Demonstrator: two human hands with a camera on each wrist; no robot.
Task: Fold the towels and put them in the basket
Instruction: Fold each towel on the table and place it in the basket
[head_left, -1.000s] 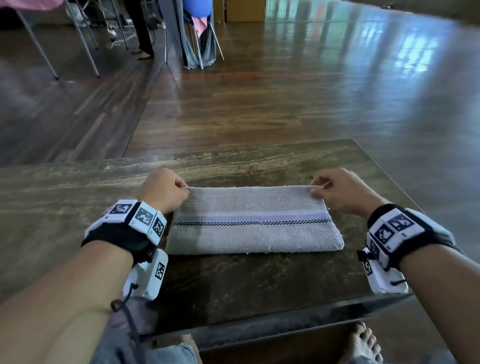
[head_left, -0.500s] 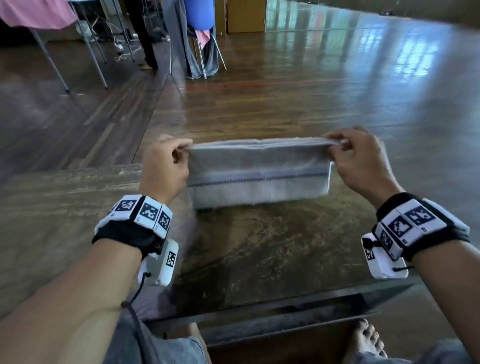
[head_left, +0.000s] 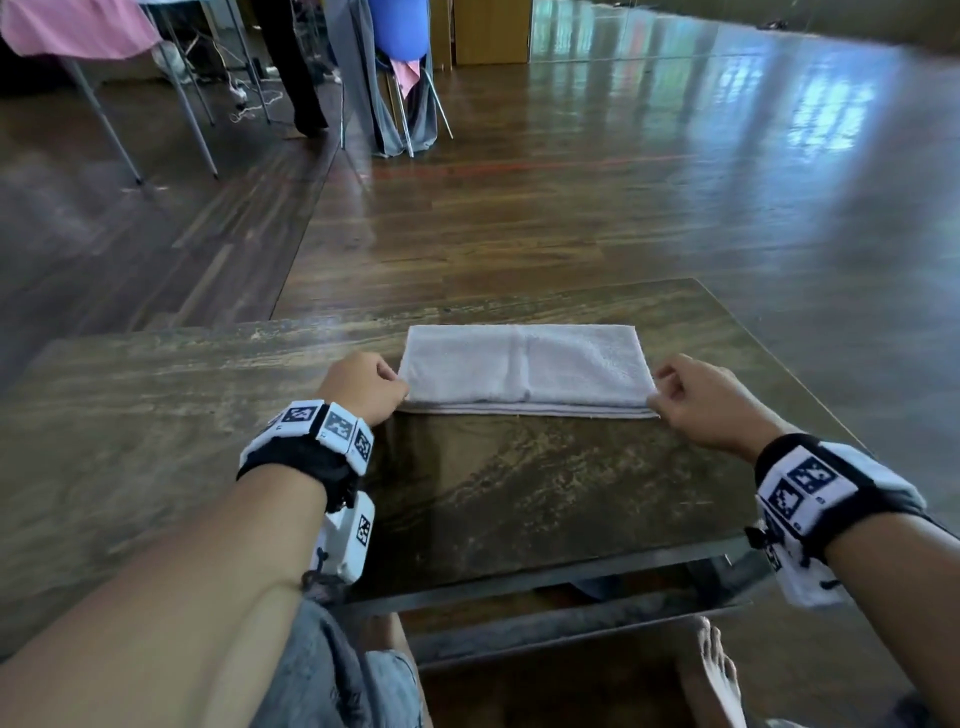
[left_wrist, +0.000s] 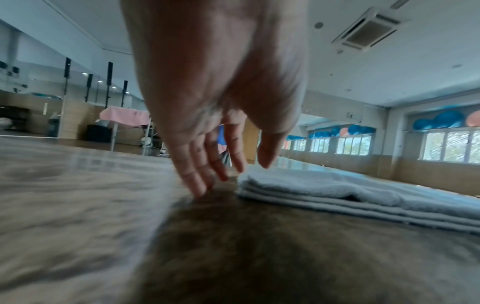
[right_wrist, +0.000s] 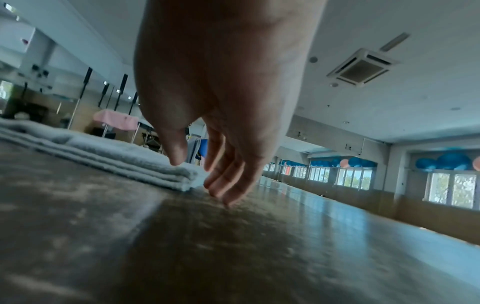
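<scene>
The folded towel (head_left: 524, 370), pale grey and plain on its upper face, lies flat on the far right part of the dark wooden table (head_left: 156, 415), its long axis running left to right across the person's view. It is a stack of several layers: the wrist views show the layered edges facing the person along the near long side, with a shallow crease running across the middle of the top face. Its far long edge sits close to the table's far edge, and its right end stops short of the table's right edge. No container of any kind shows in any of the views. The left hand (head_left: 363, 387) is at the towel's near left corner with fingers relaxed and pointing down; in the left wrist view the fingers (left_wrist: 197, 183) reach toward the tabletop just beside the cloth and the thumb hovers over the corner, gripping nothing. The right hand (head_left: 706, 402) mirrors it at the near right corner; the right wrist view shows its fingers (right_wrist: 226, 185) loosely extended beside the towel's end and the thumb just above the top layer, also holding nothing. A broad stretch of bare tabletop lies between the towel and the person, and more to the left. Beyond the table is glossy wooden floor (head_left: 623, 208), with a pink-covered table (head_left: 78, 31) and a chair (head_left: 410, 93) far off.
</scene>
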